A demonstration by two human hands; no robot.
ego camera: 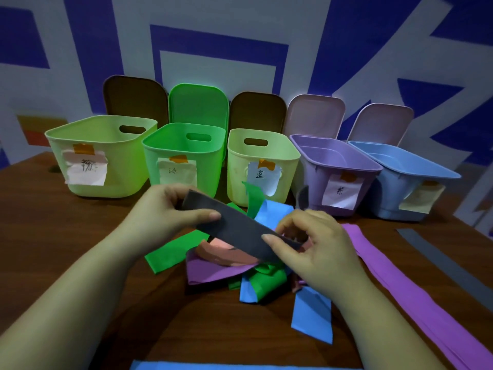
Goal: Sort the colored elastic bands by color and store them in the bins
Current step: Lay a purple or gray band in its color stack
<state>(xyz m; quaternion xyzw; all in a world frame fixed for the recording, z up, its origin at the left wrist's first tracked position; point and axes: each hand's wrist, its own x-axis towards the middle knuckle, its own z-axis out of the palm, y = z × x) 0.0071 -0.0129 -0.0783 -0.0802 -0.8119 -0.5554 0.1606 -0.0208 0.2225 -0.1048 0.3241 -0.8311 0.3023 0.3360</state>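
Here both hands [170, 209] [312, 244] pinch the grey band [234, 225] by its ends

Dark grey band [237, 225]: flat strip, held taut and slanting above the heap, upper end at 10 o'clock, lower at 4.

Heap of bands [240, 265]: green, blue, purple, pink strips, crumpled and overlapping on the surface.

Five open bins [186, 145] in a row at 12 o'clock, each paper-labelled, lids upright behind.
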